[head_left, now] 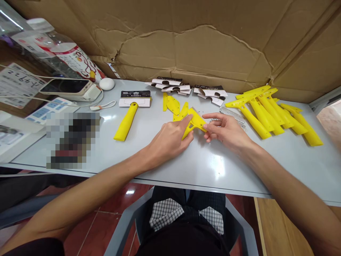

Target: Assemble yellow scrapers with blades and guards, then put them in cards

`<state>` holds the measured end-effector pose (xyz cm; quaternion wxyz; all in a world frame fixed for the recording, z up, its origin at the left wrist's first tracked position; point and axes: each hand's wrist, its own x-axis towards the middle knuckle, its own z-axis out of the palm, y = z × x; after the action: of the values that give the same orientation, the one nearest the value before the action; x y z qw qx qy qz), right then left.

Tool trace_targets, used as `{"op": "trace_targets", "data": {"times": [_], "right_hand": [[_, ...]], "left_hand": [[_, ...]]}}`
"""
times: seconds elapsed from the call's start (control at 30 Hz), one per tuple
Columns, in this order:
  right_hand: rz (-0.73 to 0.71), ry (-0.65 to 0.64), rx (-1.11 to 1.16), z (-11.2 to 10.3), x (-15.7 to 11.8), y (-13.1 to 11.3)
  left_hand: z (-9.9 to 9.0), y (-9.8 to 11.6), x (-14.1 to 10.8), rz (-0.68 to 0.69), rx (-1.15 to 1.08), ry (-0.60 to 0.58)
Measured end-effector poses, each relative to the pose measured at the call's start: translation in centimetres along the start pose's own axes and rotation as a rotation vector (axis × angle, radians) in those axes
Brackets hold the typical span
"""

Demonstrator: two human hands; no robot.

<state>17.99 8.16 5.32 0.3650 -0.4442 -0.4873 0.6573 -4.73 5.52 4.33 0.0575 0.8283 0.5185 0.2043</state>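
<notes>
Over the middle of the table, my left hand [174, 137] is closed around a yellow plastic scraper [197, 120], its thumb and forefinger pressing near the head. My right hand [223, 128] has its thumb and fingertips at the right end of that head, pinching it; whether a small part is also between those fingers is hidden. Just behind lie loose yellow plates [173, 105]. Beyond my right hand are clear or metallic strips [233, 116]. Several yellow scraper handles [257, 121] lie overlapping at the right.
A carded yellow scraper [126, 122] lies at left. Folded cards [170, 85] and more cards [210, 93] sit against the cardboard wall [186, 46]. Far left are a phone [66, 86], a power strip [50, 109], a white cable, a bottle [77, 60] and a blurred-out object [74, 138].
</notes>
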Motion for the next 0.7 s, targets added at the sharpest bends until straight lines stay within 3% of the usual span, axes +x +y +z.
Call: {"op": "trace_targets", "data": {"times": [0.43, 0.7], "right_hand": [[0.014, 0.101, 0.013, -0.07, 0.32, -0.09], [0.026, 0.073, 0.015, -0.27, 0.14, -0.47]], "left_hand": [[0.37, 0.36, -0.94, 0.068, 0.033, 0.009], [0.21, 0.21, -0.97, 0.091, -0.040, 0.032]]}}
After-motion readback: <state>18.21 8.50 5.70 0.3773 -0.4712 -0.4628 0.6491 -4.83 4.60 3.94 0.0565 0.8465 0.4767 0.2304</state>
